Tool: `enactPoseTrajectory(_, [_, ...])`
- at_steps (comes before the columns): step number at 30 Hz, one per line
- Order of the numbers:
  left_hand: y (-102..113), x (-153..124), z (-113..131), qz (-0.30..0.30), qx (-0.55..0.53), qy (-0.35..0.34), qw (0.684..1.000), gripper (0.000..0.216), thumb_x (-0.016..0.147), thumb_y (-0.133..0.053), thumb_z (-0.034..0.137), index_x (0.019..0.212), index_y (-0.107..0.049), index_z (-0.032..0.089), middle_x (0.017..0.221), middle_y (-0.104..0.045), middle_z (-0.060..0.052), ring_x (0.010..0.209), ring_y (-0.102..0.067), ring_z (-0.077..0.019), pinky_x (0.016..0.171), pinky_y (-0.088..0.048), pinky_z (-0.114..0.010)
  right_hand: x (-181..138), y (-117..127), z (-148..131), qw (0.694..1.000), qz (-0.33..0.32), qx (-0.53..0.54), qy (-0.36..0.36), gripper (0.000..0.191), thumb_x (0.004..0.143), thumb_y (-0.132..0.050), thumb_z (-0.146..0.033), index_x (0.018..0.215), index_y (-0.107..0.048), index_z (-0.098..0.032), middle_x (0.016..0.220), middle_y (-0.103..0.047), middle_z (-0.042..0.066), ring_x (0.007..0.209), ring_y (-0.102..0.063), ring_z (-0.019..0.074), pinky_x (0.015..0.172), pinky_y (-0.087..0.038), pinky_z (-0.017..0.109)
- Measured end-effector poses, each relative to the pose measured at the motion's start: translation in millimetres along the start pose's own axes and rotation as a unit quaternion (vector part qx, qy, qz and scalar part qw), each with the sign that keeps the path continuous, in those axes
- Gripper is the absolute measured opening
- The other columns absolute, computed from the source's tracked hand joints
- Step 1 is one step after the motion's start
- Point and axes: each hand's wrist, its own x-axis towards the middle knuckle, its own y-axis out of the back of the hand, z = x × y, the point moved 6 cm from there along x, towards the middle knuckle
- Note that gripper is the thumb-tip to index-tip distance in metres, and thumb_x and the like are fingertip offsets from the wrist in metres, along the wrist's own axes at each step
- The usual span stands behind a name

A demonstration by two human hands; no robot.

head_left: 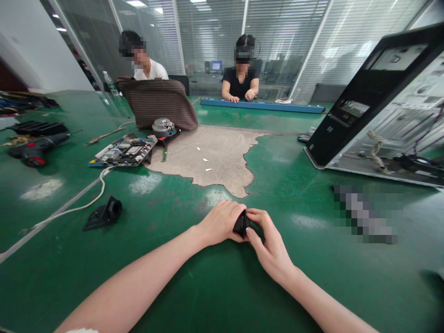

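A small black part (pixel 240 225), seemingly plastic, is held between both hands just above the green tabletop. My left hand (pixel 222 224) is wrapped over it from the left, hiding much of its body. On the other side, the thumb and fingers of my right hand (pixel 268 240) pinch its right edge. What kind of part it is I cannot make out. To the left lies another black piece (pixel 106 213) with a round opening and a flat base, touched by neither hand.
A circuit board (pixel 130 150) and a metallic fan-like part (pixel 163 127) lie ahead-left, beyond a white cable (pixel 100 189). Further left is a power drill (pixel 38 148). An open computer case (pixel 381 106) stands right, behind a blurred-out dark object (pixel 362 212). Two people sit opposite.
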Motion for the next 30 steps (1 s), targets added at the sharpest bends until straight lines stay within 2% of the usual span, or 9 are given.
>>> enactPoseTrajectory(4, [2.5, 0.4, 1.8, 0.008, -0.009, -0.002, 1.0, 0.042, 0.065, -0.063, 0.04, 0.095, -0.044, 0.017, 0.09, -0.055, -0.006, 0.084, -0.051, -0.0224, 0.072, -0.036, -0.033, 4.5, 0.2, 5.3, 0.999, 0.034, 0.027, -0.001, 0.008, 0.084, -0.042, -0.024, 0.082, -0.049, -0.021, 0.096, -0.052, 0.007, 0.091, -0.053, 0.0196, 0.079, -0.045, 0.037])
enactPoseTrajectory(7, [2.4, 0.3, 1.8, 0.013, -0.006, -0.004, 1.0, 0.047, 0.064, -0.064, 0.042, 0.097, -0.044, 0.016, 0.09, -0.055, -0.006, 0.084, -0.051, -0.0231, 0.072, -0.037, -0.033, 5.4, -2.1, 10.3, 0.999, 0.035, 0.027, -0.023, 0.009, 0.084, -0.042, -0.024, 0.091, -0.046, -0.021, 0.095, -0.052, 0.007, 0.091, -0.053, 0.02, 0.081, -0.045, 0.038])
enactPoseTrajectory(11, [0.9, -0.1, 0.6, 0.02, 0.0, -0.004, 1.0, 0.053, 0.063, -0.064, 0.043, 0.102, -0.042, 0.015, 0.092, -0.056, -0.007, 0.084, -0.051, -0.0235, 0.074, -0.037, -0.034, 1.2, -7.9, 14.7, 0.997, -0.022, 0.019, -0.076, 0.019, 0.086, -0.037, -0.026, 0.104, -0.042, -0.02, 0.092, -0.053, 0.006, 0.085, -0.055, 0.0192, 0.078, -0.047, 0.039])
enactPoseTrajectory(14, [0.1, -0.1, 0.2, 0.017, 0.003, -0.004, 1.0, 0.056, 0.062, -0.065, 0.04, 0.105, -0.041, 0.014, 0.094, -0.056, -0.007, 0.085, -0.051, -0.0232, 0.074, -0.037, -0.033, -2.1, -6.0, 9.2, 0.998, -0.034, 0.007, -0.053, 0.019, 0.086, -0.039, -0.025, 0.104, -0.043, -0.021, 0.095, -0.051, 0.007, 0.089, -0.053, 0.0198, 0.081, -0.045, 0.04])
enactPoseTrajectory(17, [-0.1, 0.2, 0.6, 0.011, 0.009, -0.003, 1.0, 0.053, 0.061, -0.066, 0.038, 0.102, -0.042, 0.014, 0.092, -0.055, -0.007, 0.083, -0.051, -0.0226, 0.072, -0.036, -0.032, -2.5, -0.3, 2.8, 1.0, -0.004, 0.01, -0.008, 0.015, 0.083, -0.043, -0.022, 0.098, -0.046, -0.021, 0.104, -0.048, 0.008, 0.099, -0.049, 0.021, 0.086, -0.042, 0.039])
enactPoseTrajectory(19, [0.4, 0.5, 0.9, 0.012, 0.007, -0.003, 1.0, 0.048, 0.062, -0.066, 0.039, 0.097, -0.044, 0.015, 0.089, -0.055, -0.006, 0.082, -0.051, -0.022, 0.072, -0.036, -0.032, -1.2, 2.0, 3.0, 1.0, 0.017, 0.02, 0.0, 0.006, 0.083, -0.043, -0.022, 0.088, -0.047, -0.021, 0.101, -0.049, 0.007, 0.097, -0.05, 0.0202, 0.084, -0.043, 0.038])
enactPoseTrajectory(22, [1.4, 0.7, 1.2, 0.016, 0.001, -0.002, 1.0, 0.045, 0.064, -0.064, 0.041, 0.096, -0.044, 0.016, 0.088, -0.055, -0.005, 0.081, -0.051, -0.0215, 0.072, -0.036, -0.031, 1.9, 1.5, 7.1, 0.999, 0.036, 0.032, -0.011, 0.004, 0.083, -0.045, -0.023, 0.08, -0.046, -0.021, 0.095, -0.05, 0.006, 0.091, -0.052, 0.0193, 0.08, -0.044, 0.037])
enactPoseTrajectory(27, [1.5, 0.7, 1.2, 0.012, 0.008, -0.006, 1.0, 0.05, 0.063, -0.065, 0.042, 0.099, -0.043, 0.015, 0.09, -0.055, -0.006, 0.082, -0.05, -0.022, 0.073, -0.037, -0.032, 3.2, -4.1, 9.5, 0.999, 0.013, 0.023, -0.032, 0.021, 0.084, -0.041, -0.025, 0.104, -0.043, -0.019, 0.099, -0.051, 0.008, 0.095, -0.051, 0.0205, 0.085, -0.043, 0.04])
enactPoseTrajectory(30, [1.0, 0.4, 0.6, 0.01, 0.011, -0.006, 1.0, 0.053, 0.063, -0.065, 0.039, 0.103, -0.042, 0.015, 0.093, -0.056, -0.006, 0.084, -0.05, -0.0222, 0.074, -0.037, -0.032, 0.3, -7.4, 10.6, 0.998, -0.025, 0.018, -0.056, 0.021, 0.086, -0.039, -0.025, 0.106, -0.042, -0.02, 0.096, -0.053, 0.008, 0.09, -0.054, 0.0201, 0.081, -0.045, 0.039])
